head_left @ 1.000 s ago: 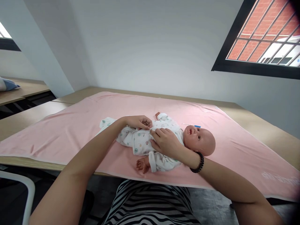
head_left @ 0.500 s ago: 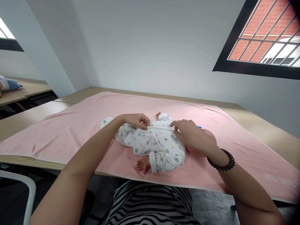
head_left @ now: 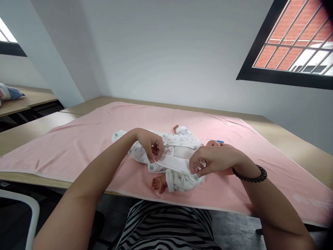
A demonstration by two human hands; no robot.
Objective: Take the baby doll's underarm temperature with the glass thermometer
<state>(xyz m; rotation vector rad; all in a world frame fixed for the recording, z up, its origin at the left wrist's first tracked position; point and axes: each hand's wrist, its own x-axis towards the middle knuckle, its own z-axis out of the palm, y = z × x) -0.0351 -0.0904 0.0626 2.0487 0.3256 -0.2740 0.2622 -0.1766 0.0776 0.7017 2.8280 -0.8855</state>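
A baby doll lies on its back on a pink cloth, its head at the right and mostly behind my right hand. It wears a white printed top (head_left: 182, 140), whose near front flap (head_left: 173, 164) is folded back toward me, with its plain inner side showing. My left hand (head_left: 153, 146) pinches the left end of that flap. At its right end, my right hand (head_left: 204, 161) is closed on the flap's edge. One doll hand (head_left: 159, 183) rests near the table's front edge, and the other (head_left: 175, 128) points away from me.
The pink cloth (head_left: 85, 149) covers most of the wooden table (head_left: 273, 130). Behind the doll's head lies a thin blue-ended item (head_left: 220, 141). A white metal frame (head_left: 32, 208) stands at the lower left. Another table (head_left: 36, 95) holds a blue-and-white object (head_left: 11, 93).
Both hands have moved toward me, drawing the top's near flap open. The flap's inner side now shows, and more of the doll's face and the blue-ended item are visible.
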